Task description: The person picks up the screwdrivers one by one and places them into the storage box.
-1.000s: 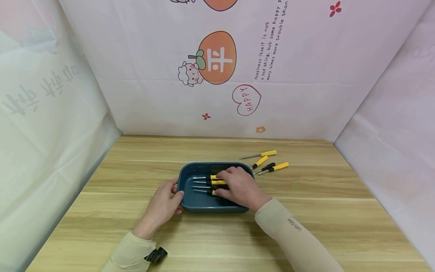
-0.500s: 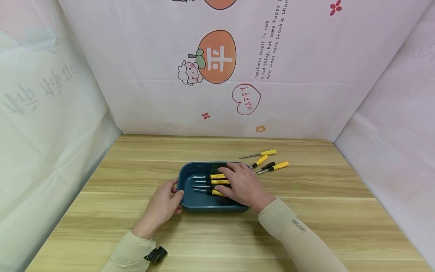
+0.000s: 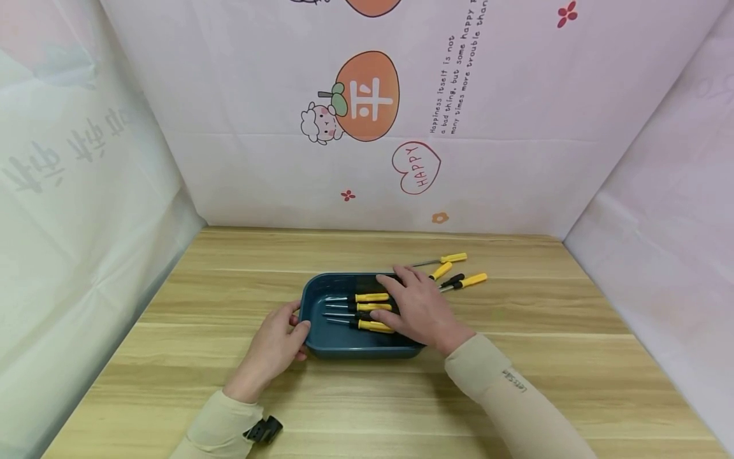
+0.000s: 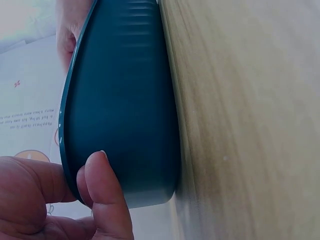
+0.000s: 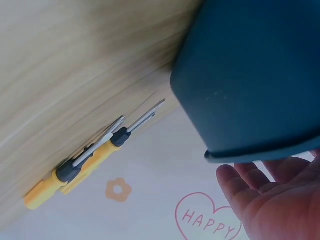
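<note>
A dark blue rectangular bin stands on the table. Screwdrivers with black-collared yellow handles lie side by side in it, tips toward the left; a dark-handled one among them is partly hidden. My left hand grips the bin's left end, thumb over the rim; the left wrist view shows fingers against the outer wall. Above the bin's right end is my right hand, fingers spread and relaxed, nothing held. In the right wrist view its fingertips are right by the rim.
Beyond the bin's right end lie several more screwdrivers: a yellow one at the back, a yellow-and-black one and a black-handled one. Printed white cloth walls the wooden table at the back and sides.
My right hand has drawn back to the right and away from the screwdriver handles in the bin, uncovering more of them. The left hand and bin have stayed put.
</note>
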Action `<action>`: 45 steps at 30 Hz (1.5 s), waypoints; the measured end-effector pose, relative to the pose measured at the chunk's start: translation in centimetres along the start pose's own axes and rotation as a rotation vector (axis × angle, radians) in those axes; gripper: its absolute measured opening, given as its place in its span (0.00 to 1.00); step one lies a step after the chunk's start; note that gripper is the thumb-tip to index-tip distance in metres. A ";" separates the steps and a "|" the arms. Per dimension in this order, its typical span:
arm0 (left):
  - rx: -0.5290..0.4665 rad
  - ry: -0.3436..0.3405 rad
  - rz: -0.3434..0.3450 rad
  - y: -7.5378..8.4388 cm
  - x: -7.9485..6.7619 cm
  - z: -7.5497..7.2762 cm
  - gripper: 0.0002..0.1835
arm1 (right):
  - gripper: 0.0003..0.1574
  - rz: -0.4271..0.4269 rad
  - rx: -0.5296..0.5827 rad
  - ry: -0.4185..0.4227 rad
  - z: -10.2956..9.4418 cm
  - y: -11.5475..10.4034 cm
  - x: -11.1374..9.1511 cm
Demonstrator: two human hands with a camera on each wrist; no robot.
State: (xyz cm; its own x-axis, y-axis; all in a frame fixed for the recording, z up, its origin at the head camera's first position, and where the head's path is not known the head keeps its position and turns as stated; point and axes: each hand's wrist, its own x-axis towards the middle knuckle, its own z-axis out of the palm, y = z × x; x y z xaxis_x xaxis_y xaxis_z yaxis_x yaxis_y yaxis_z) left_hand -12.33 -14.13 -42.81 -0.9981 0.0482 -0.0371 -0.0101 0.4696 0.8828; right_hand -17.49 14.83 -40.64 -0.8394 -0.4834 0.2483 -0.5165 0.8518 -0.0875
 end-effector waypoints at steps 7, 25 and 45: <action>-0.003 -0.001 0.004 0.0 0.0 -0.1 0.28 | 0.48 0.014 -0.012 0.001 -0.5 0.9 -0.3; -0.010 -0.001 -0.002 0.0 -0.1 -0.1 0.28 | 0.49 0.099 -0.010 -0.024 -1.0 3.8 -0.7; -0.020 0.007 0.001 0.0 0.1 0.0 0.28 | 0.46 0.193 0.012 -0.031 -1.5 7.0 -1.0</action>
State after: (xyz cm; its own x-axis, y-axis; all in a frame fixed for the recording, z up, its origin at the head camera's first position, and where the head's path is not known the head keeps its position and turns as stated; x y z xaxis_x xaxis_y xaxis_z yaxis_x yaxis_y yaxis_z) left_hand -12.43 -14.11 -42.84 -0.9986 0.0424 -0.0326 -0.0099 0.4516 0.8922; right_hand -20.02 21.53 -40.05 -0.9279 -0.3173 0.1958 -0.3470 0.9271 -0.1420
